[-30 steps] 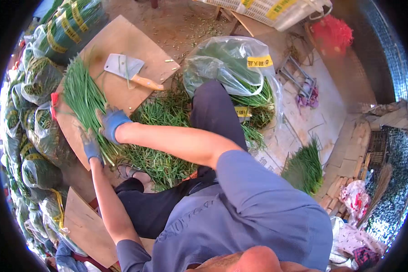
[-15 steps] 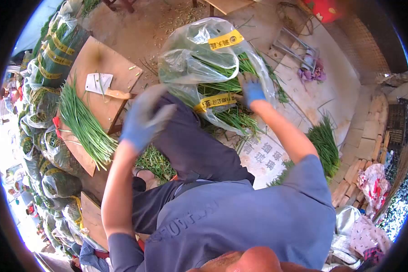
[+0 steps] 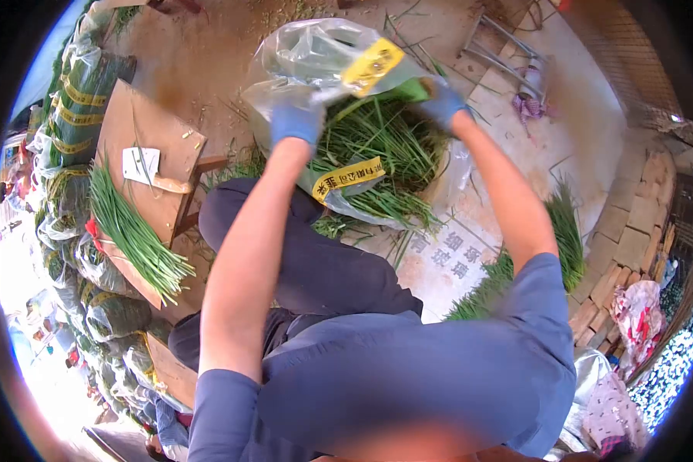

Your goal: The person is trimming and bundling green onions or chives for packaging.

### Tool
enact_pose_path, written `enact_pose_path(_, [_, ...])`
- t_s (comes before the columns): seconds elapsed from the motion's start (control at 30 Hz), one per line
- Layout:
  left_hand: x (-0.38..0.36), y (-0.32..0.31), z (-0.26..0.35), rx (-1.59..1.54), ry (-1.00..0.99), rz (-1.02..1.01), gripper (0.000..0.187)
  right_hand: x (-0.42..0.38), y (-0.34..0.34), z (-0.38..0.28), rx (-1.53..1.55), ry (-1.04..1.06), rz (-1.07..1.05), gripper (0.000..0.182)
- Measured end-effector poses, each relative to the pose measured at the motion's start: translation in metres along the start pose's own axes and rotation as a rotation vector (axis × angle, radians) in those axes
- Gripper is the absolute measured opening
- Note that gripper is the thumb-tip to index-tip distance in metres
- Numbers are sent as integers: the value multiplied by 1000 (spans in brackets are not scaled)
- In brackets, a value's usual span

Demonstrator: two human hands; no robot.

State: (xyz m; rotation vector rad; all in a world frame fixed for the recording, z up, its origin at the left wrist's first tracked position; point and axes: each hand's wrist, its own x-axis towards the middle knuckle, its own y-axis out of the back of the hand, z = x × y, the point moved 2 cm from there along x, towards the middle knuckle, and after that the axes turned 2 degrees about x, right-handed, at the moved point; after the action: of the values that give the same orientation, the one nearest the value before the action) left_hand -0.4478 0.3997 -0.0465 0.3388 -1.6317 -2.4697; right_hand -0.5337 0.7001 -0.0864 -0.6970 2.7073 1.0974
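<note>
A clear plastic bag (image 3: 308, 48) with yellow printed bands lies open in front of my knees, with loose green chives (image 3: 389, 142) filling its mouth. My left hand (image 3: 294, 123), in a blue-grey glove, is closed on the bag's left edge; its fingertips are blurred. On the far right side, my gloved right hand (image 3: 443, 102) grips the bag's rim beside the green leaves, its fingers partly hidden. A neat bundle of chives (image 3: 135, 223) rests on a wooden board (image 3: 150, 115) at left, beside a cleaver (image 3: 142, 164) with a wooden handle.
Stacked bags of chives (image 3: 85, 115) line the left side. More chives (image 3: 566, 231) lie on the floor near my right elbow. A metal frame (image 3: 508, 58) with a purple cloth stands at the far right. Wood pieces (image 3: 631, 231) and crumpled bags (image 3: 635, 323) lie along the right wall.
My left hand has swung from above my knee to the bag's left edge and closed there. My right hand has moved up from the chives to the rim. The bag's mouth is wider.
</note>
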Motion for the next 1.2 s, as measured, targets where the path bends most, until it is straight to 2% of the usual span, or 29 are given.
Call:
enact_pose_path(0.07, [4,57,5,-349,166,-4,38,2,10,29,355,-164,-85,74])
enact_pose_path(0.1, [22,54,-25,-163,-12,159,37,2,10,37,530,-244,-121,73])
enact_pose_path(0.2, [22,106,-25,-664,179,85,38,1,-9,56,-190,-212,-33,68])
enact_pose_path(0.23, [15,118,-17,-687,169,116,37,-15,-5,19,-307,-289,8,72])
enact_pose_path(0.3, [0,132,-2,-730,146,181,36,-15,-21,11,-437,-243,36,75])
enact_pose_path(0.4, [-14,118,-16,-699,154,176,36,0,-62,43,-588,-120,178,81])
enact_pose_path(0.43, [-23,125,-8,-677,194,106,34,3,-71,42,-608,-81,211,82])
enact_pose_path(0.47, [-27,125,-10,-659,149,142,33,7,-77,42,-629,-39,245,82])
enact_pose_path(0.5, [-31,121,-14,-641,107,178,32,9,-76,35,-540,-127,206,86])
enact_pose_path(0.53, [-36,121,-19,-621,67,220,32,10,-72,27,-492,-105,112,87])
enact_pose_path(0.57, [-40,124,-24,-624,-17,283,29,7,-68,20,-441,-84,17,87])
enact_pose_path(0.6, [-52,134,-18,-485,-32,539,28,4,-61,8,-389,-62,-76,87])
enact_pose_path(0.63, [-70,141,0,-340,-49,791,27,-15,-52,-21,-496,24,-86,82])
enact_pose_path(0.67, [-88,144,19,-194,-68,1037,26,-15,-51,-21,-463,81,-61,79])
enact_pose_path(0.73, [-119,118,41,-413,-229,687,22,-15,-52,-12,-404,189,-20,74])
enact_pose_path(0.77, [-126,107,63,-481,-344,419,23,-6,-35,-21,-425,117,-140,69])
enact_pose_path(0.8, [-134,76,70,-620,-298,90,24,-6,-14,-35,-397,63,-82,70])
enact_pose_path(0.83, [-137,36,70,-679,-246,-156,24,-6,7,-49,-368,8,-23,71])
enact_pose_path(0.87, [-138,7,68,-609,-184,-347,25,-5,18,-53,-338,-48,36,73])
enact_pose_path(0.9, [-137,-13,68,-535,-123,-538,27,-7,22,-54,-478,62,184,55])
enact_pose_path(1.0, [-120,-31,73,-336,-306,-690,36,12,0,13,-983,442,698,52])
enact_pose_path(1.07, [-90,-28,77,-312,-228,-730,40,39,11,39,-715,18,373,51])
enact_pose_path(1.1, [-74,-20,77,-322,-190,-680,41,47,15,55,-568,-192,203,51])
enact_pose_path(1.13, [-62,-17,71,-334,-150,-637,43,55,21,64,-555,-198,157,50])
enact_pose_path(1.2, [-35,-20,48,-413,-118,-379,50,73,40,80,-529,-211,68,50])
